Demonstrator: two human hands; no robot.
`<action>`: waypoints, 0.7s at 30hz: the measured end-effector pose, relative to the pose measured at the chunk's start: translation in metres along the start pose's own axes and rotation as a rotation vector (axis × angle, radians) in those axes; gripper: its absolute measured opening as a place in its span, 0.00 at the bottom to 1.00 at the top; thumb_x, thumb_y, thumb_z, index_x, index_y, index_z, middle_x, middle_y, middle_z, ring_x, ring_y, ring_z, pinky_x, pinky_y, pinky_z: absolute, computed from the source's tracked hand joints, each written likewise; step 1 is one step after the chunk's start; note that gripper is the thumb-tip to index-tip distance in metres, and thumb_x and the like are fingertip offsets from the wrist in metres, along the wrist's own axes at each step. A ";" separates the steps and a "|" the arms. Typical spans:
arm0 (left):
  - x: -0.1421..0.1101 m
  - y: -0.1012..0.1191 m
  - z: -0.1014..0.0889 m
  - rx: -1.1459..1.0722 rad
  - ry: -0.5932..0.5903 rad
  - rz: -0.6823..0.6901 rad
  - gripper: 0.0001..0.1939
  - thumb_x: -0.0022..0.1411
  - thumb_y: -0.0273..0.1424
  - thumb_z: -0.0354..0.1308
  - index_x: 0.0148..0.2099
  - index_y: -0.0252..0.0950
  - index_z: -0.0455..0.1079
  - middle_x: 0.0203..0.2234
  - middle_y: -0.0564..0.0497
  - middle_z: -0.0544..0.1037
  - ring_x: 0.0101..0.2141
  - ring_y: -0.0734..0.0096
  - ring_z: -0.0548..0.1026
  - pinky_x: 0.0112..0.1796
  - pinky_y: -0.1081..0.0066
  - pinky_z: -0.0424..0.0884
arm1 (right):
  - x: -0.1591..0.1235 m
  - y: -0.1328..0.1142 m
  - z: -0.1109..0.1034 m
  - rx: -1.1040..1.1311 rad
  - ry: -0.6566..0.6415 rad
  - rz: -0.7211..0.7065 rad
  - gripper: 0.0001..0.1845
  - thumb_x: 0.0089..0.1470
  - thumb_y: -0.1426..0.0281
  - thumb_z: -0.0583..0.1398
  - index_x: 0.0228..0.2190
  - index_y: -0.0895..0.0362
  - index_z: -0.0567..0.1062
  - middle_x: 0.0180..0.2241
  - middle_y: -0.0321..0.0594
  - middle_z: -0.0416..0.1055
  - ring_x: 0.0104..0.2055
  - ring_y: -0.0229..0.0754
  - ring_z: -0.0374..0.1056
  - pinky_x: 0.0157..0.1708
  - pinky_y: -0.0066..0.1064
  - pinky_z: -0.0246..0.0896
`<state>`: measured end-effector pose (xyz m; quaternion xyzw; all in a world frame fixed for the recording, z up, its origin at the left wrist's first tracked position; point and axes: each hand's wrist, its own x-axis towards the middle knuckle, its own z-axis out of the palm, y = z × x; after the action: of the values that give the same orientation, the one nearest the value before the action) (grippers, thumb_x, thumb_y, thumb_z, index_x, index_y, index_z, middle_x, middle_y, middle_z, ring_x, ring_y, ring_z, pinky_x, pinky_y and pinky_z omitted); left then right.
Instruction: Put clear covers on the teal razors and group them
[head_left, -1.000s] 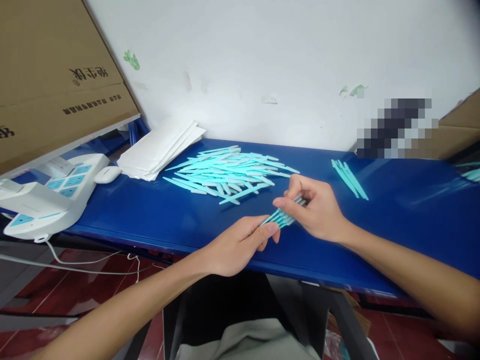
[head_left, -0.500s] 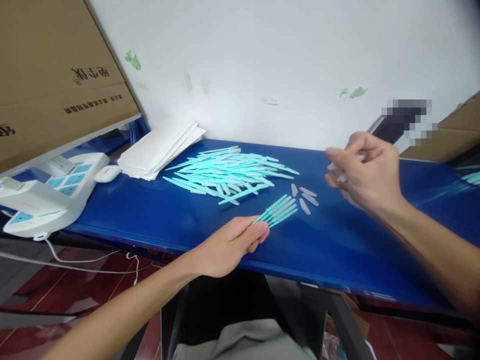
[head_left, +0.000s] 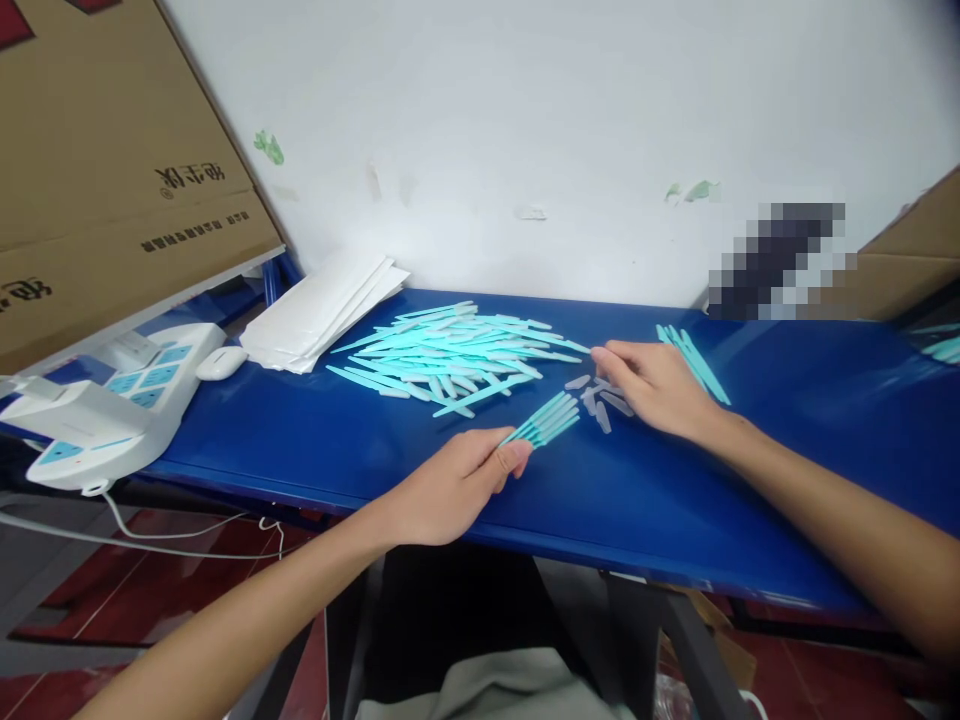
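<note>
My left hand (head_left: 461,485) is closed around a fan of thin turquoise sticks (head_left: 551,420), their wider ends pointing right and slightly up. Loose translucent caps (head_left: 602,412) lie on the blue table just beyond those ends. My right hand (head_left: 656,388) hovers low at the right of the caps and partly covers them. Its thumb and fingers are bent together close to the tip of a stick from the pile; what they hold, if anything, is hidden. A large pile of turquoise sticks with pale caps (head_left: 457,350) spreads across the table behind both hands.
A few turquoise sticks (head_left: 701,368) lie behind my right hand. Flat white packets (head_left: 319,310) are stacked left of the pile. A white power strip (head_left: 176,380) with a plugged-in adapter and a small white case (head_left: 222,363) sit farther left, below a cardboard box (head_left: 112,150).
My right hand lifted off the stick ends, swung right with translucent pieces in it, then came back down beside the pile. Translucent caps now lie on the table. My left hand keeps its sticks.
</note>
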<state>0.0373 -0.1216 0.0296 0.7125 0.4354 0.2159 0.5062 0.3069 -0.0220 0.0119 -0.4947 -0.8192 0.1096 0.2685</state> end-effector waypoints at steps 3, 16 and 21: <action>0.004 -0.001 -0.007 0.037 0.035 0.032 0.24 0.75 0.48 0.42 0.37 0.36 0.67 0.28 0.55 0.65 0.31 0.73 0.64 0.34 0.73 0.61 | -0.005 -0.005 -0.003 0.089 0.013 0.006 0.26 0.68 0.55 0.50 0.23 0.55 0.70 0.19 0.34 0.63 0.22 0.37 0.59 0.28 0.32 0.50; 0.020 -0.010 -0.011 0.058 -0.145 0.031 0.26 0.74 0.49 0.43 0.37 0.35 0.70 0.22 0.58 0.61 0.23 0.78 0.58 0.26 0.75 0.57 | -0.020 -0.035 -0.002 0.659 -0.387 -0.074 0.25 0.67 0.53 0.53 0.24 0.57 0.64 0.24 0.31 0.51 0.26 0.33 0.48 0.27 0.30 0.45; 0.021 -0.011 -0.010 0.047 -0.133 0.031 0.25 0.74 0.49 0.44 0.37 0.35 0.70 0.22 0.58 0.61 0.23 0.78 0.58 0.26 0.75 0.56 | -0.019 -0.036 -0.004 0.667 -0.397 -0.050 0.26 0.64 0.54 0.57 0.20 0.57 0.64 0.20 0.31 0.56 0.23 0.32 0.50 0.24 0.30 0.44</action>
<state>0.0361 -0.0977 0.0208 0.7435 0.3946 0.1655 0.5139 0.2891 -0.0569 0.0253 -0.3293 -0.7864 0.4569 0.2536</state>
